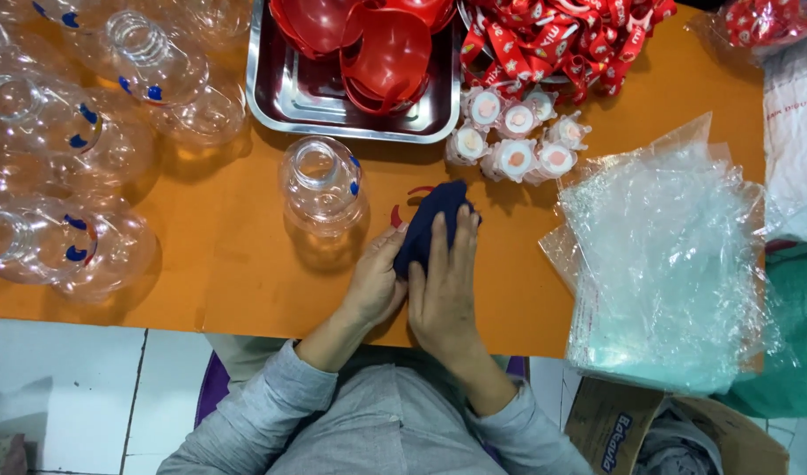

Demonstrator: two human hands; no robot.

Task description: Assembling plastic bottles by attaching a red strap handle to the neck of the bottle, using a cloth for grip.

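Both my hands meet over the front middle of the orange table [245, 281]. My right hand [443, 286] lies over a dark blue cloth [438, 215], fingers pressed on it. My left hand [375, 280] grips the cloth's left side. Bits of a red plastic part [396, 215] stick out from under the cloth. A clear plastic bottle [322, 186] with blue marks stands upright just left of the cloth, apart from my hands.
Several clear bottles [60, 158] crowd the left side. A steel tray [289, 97] with red plastic parts sits at the back. Small wrapped white caps [513, 132], red straps [562, 40], a stack of clear bags [667, 264] and a cardboard box [676, 435] are on the right.
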